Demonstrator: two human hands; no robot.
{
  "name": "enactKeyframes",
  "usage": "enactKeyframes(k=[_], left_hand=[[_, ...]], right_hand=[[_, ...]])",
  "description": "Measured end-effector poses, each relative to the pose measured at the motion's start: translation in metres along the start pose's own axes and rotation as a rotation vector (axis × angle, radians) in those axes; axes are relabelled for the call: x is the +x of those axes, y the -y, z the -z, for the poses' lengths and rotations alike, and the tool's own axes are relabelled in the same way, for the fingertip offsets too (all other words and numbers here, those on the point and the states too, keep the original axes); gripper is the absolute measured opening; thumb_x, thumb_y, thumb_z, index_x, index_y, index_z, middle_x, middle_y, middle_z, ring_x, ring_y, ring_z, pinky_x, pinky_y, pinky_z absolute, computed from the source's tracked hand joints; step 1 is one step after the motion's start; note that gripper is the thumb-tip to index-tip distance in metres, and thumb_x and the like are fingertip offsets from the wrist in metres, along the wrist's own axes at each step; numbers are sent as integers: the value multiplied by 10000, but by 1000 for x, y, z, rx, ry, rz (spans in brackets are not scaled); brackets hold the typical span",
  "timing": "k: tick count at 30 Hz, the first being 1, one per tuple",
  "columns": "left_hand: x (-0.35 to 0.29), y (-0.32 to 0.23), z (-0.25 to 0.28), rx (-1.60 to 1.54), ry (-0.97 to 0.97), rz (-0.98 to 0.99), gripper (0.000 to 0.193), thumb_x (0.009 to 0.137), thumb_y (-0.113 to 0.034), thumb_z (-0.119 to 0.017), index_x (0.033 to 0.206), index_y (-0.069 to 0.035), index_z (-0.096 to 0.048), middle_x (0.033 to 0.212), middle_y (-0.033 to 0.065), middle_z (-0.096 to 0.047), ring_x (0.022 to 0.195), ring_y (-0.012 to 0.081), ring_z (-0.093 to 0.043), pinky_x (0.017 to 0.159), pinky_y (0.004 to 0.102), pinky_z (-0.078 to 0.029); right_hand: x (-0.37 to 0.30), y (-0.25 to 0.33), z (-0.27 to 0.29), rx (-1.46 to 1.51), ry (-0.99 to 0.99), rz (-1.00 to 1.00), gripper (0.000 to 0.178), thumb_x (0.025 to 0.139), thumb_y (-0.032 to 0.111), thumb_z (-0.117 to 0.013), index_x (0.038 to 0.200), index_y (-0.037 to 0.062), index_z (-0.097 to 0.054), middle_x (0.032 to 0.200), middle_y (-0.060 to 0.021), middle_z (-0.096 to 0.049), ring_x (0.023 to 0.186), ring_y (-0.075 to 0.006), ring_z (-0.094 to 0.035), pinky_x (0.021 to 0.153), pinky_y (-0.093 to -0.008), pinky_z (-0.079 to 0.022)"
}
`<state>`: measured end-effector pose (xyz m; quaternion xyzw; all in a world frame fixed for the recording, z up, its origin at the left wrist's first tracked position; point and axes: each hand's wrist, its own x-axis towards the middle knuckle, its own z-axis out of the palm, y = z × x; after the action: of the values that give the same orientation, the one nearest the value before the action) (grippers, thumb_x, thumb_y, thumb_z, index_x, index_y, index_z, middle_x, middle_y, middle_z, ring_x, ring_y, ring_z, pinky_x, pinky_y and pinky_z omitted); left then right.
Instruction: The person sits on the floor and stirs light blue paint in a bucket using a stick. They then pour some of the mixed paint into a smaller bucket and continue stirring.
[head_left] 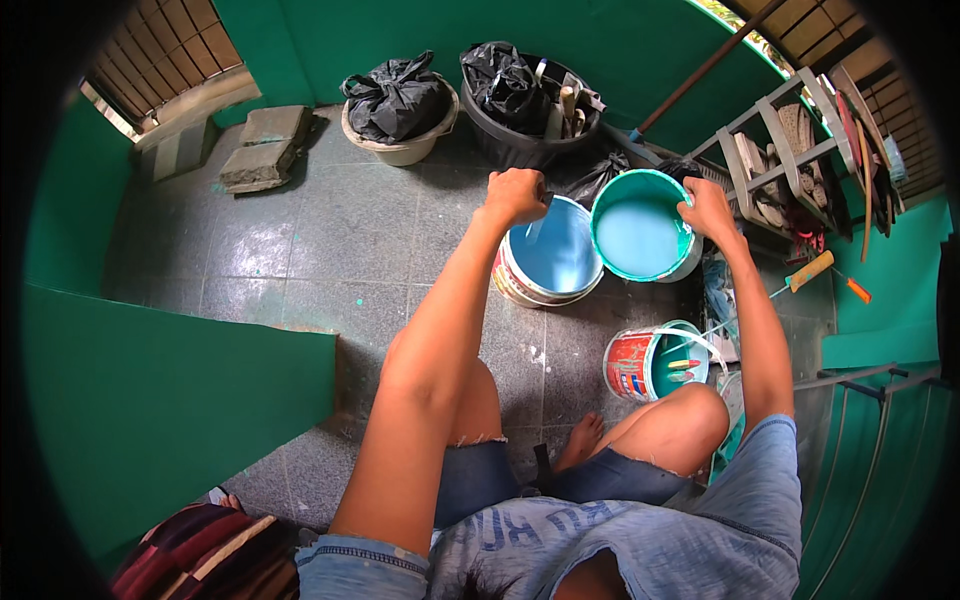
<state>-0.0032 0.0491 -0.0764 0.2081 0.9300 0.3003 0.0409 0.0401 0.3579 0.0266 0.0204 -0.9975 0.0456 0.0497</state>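
From the head view, the left hand [515,195] is closed tight on a stick that dips into the light blue paint bucket [548,255] just under it. The right hand [706,207] grips the rim of the teal bucket [640,232] beside it. A smaller red paint can [655,362] sits below the right hand.
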Motion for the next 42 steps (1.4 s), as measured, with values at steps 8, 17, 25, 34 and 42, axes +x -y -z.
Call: enactKeyframes(k=[8, 17, 25, 34, 42], left_hand=[[3, 0, -2, 17, 16, 12, 197, 634, -193, -655, 816, -119, -662, 807, 101, -675, 824, 288, -642, 771, 376, -487], [4, -4, 1, 9, 34, 20, 202, 639, -215, -678, 816, -118, -655, 821, 95, -676, 821, 280, -643, 767, 373, -487], [3, -6, -3, 9, 16, -12, 153, 654, -191, -662, 780, -106, -655, 791, 99, -673, 800, 287, -643, 737, 373, -498], [4, -6, -5, 23, 29, -32, 143, 656, -185, -658, 767, -95, -645, 781, 103, -669, 787, 297, -641, 721, 382, -503], [3, -9, -3, -20, 56, -48, 157, 644, -208, -671, 765, -109, -649, 779, 75, -675, 802, 274, -648, 713, 389, -485]], right_hand=[[2, 17, 8, -56, 60, -40, 178, 657, 88, -611, 806, -3, -576, 774, -227, -604, 815, -411, -587, 721, -460, -464], [1, 22, 9, -86, 46, -37, 193, 664, 85, -626, 836, 5, -591, 817, -219, -618, 847, -411, -592, 753, -464, -471], [-4, 31, 10, -81, 51, -91, 179, 683, 71, -615, 850, 10, -598, 891, -229, -625, 900, -422, -589, 767, -488, -473], [-3, 33, 6, -74, -6, -36, 177, 662, 66, -609, 819, -15, -593, 817, -241, -618, 842, -422, -597, 741, -486, -477], [-6, 37, 8, -67, -30, -31, 211, 663, 76, -613, 856, -12, -616, 836, -256, -621, 853, -430, -602, 760, -508, -484]])
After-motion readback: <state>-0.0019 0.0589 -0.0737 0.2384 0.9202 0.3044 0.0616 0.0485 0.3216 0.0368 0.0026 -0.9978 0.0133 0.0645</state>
